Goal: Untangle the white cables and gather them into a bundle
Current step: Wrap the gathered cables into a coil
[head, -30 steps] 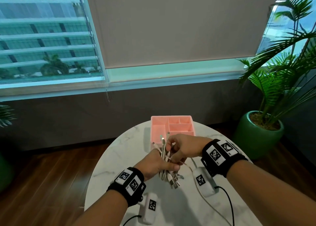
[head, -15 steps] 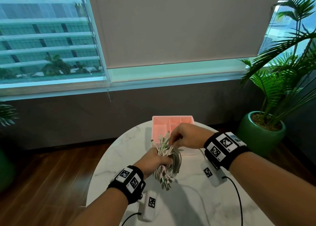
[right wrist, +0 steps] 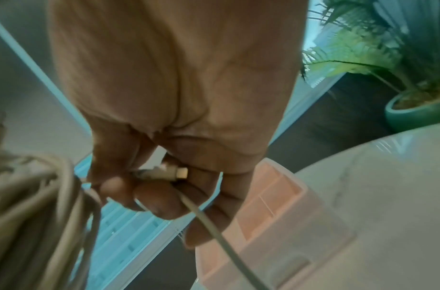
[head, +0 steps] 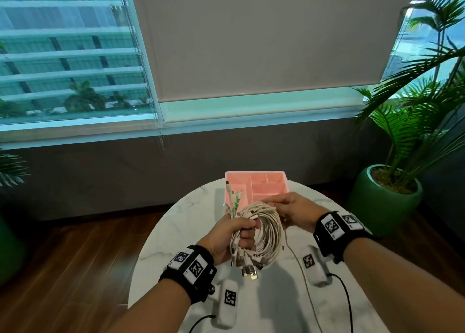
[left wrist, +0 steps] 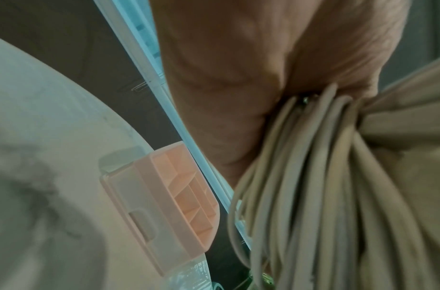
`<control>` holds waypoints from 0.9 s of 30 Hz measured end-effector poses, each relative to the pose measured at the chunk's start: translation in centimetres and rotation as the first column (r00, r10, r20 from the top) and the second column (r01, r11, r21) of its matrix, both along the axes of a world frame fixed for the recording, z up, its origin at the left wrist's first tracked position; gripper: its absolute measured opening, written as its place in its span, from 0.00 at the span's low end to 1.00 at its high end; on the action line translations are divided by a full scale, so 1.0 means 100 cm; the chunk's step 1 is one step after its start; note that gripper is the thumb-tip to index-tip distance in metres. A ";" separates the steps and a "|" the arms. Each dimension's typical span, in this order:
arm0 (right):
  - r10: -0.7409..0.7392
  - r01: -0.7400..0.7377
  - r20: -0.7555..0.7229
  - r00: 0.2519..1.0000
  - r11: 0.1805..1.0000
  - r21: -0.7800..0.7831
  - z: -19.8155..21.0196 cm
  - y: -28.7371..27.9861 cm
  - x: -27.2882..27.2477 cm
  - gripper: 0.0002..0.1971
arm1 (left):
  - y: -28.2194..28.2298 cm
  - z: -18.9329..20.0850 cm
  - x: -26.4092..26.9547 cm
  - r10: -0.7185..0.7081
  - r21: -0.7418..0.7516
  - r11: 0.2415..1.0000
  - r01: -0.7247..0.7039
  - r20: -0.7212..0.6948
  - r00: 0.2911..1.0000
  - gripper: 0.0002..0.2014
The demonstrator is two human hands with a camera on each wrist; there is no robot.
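Note:
A coil of white cables (head: 268, 234) hangs above the marble table (head: 181, 222). My left hand (head: 234, 234) grips the coil's left side in a fist, with plug ends sticking up and several hanging below. In the left wrist view the cable strands (left wrist: 313, 176) run out from under my palm. My right hand (head: 289, 208) holds the top right of the coil. In the right wrist view its fingers (right wrist: 159, 200) pinch one cable's plug end (right wrist: 164, 172), and that cable (right wrist: 213, 231) trails down. One loose strand (head: 299, 269) drops from the coil onto the table.
A pink divided organiser tray (head: 271, 184) stands at the table's far edge, just behind the hands. A potted palm (head: 392, 194) in a green pot stands on the floor to the right. Wooden floor surrounds the round table.
The cables went from a tight vertical bunch to an open round coil. My right hand swung from the top of the bunch out to the coil's upper right, and the camera view tilted down slightly.

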State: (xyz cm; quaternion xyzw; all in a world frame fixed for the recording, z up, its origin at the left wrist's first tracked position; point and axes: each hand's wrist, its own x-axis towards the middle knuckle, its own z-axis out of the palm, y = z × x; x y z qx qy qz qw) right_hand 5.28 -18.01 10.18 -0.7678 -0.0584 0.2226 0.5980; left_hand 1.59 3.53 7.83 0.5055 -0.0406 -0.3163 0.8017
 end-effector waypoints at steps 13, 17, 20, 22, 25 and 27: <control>-0.292 0.392 -0.278 0.915 0.801 0.451 -0.045 0.026 -0.026 0.15 | -0.009 0.000 0.007 0.242 -0.121 0.961 -0.249 -0.068 0.968 0.07; -0.235 0.335 -0.280 0.931 0.854 0.397 -0.047 0.028 -0.031 0.15 | -0.008 0.001 0.009 0.285 -0.126 0.947 -0.294 -0.082 0.955 0.05; -0.219 0.306 -0.267 0.938 0.887 0.346 -0.051 0.035 -0.038 0.11 | -0.007 0.003 0.012 0.366 -0.136 0.914 -0.383 -0.134 0.921 0.09; -0.220 0.288 -0.233 0.947 0.905 0.315 -0.052 0.042 -0.044 0.11 | -0.009 0.006 0.015 0.421 -0.116 0.891 -0.439 -0.154 0.894 0.15; -0.190 0.235 -0.202 0.961 0.944 0.230 -0.055 0.054 -0.051 0.11 | -0.011 0.005 0.021 0.554 -0.077 0.820 -0.567 -0.136 0.821 0.17; -0.135 0.155 -0.160 0.978 0.981 0.116 -0.056 0.060 -0.056 0.13 | -0.011 0.002 0.026 0.661 -0.007 0.747 -0.664 -0.096 0.744 0.16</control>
